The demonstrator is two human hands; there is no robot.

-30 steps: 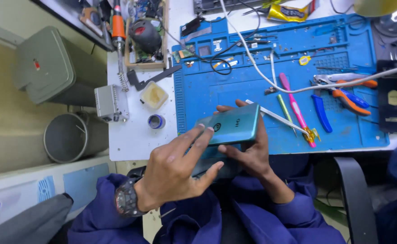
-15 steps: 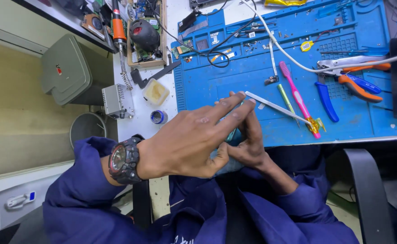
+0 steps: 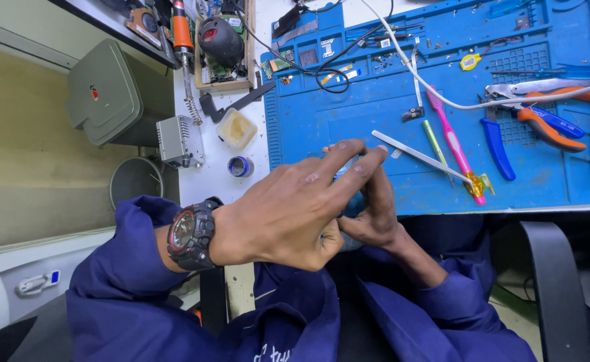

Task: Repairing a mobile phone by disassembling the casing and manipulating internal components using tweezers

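Although both hands cover nearly all of it, the phone (image 3: 350,201) shows as a thin teal sliver between the fingers, held just off the near edge of the blue work mat (image 3: 375,127) and above the person's lap; its face and back cannot be made out.

Left to right: a grey bin (image 3: 134,179) stands on the floor beside the white table (image 3: 207,177), whose narrow strip carries a small metal box (image 3: 177,141), a pale square dish (image 3: 236,129) and a little round tin (image 3: 240,166). The mat's near edge runs just beyond the fingertips, with a bare patch of blue directly ahead of them. Further right lie steel tweezers (image 3: 419,155), a green pen-like tool (image 3: 436,144), a pink toothbrush (image 3: 454,149), a blue-handled tool (image 3: 496,144) and orange-and-blue pliers (image 3: 543,124); a white cable (image 3: 456,104) crosses above them. A black chair arm (image 3: 553,281) stands at lower right.

The left hand (image 3: 288,208), with a black wristwatch (image 3: 191,234) at its blue cuff, lies palm-down across the phone, fingers extended and pressed together toward the mat. The right hand (image 3: 375,211) sits beneath and behind it, fingers raised to meet the left fingertips. Both are closed around the phone.
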